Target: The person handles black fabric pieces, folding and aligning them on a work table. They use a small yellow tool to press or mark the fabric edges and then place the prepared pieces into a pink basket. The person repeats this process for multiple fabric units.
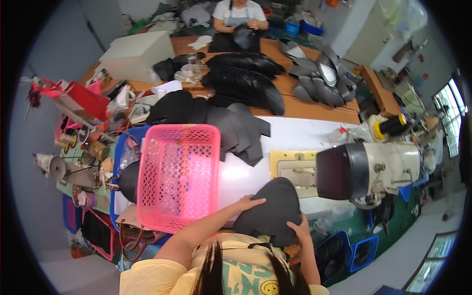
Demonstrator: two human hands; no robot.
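In front of my body I hold a black, round-topped piece of sheet material (271, 210). My left hand (248, 203) grips its left edge, the fingertips lying on the upper face. On the lower right edge my right hand (301, 228) is closed, thumb on top and the other fingers hidden beneath. The far end of the piece reaches the yellow plate (278, 161) of a sewing machine (364, 169), whose head stands to the right. A pink plastic basket (215, 169) with perforated walls sits left of my left hand.
Behind the basket lie fanned grey-black pieces (238, 132). Long stacks of black pieces (246, 83) and a grey pile (324, 81) cover the brown table. Across it a person (240, 19) handles a black piece. Black thread (392, 126) stands right; blue bins (363, 253) are below.
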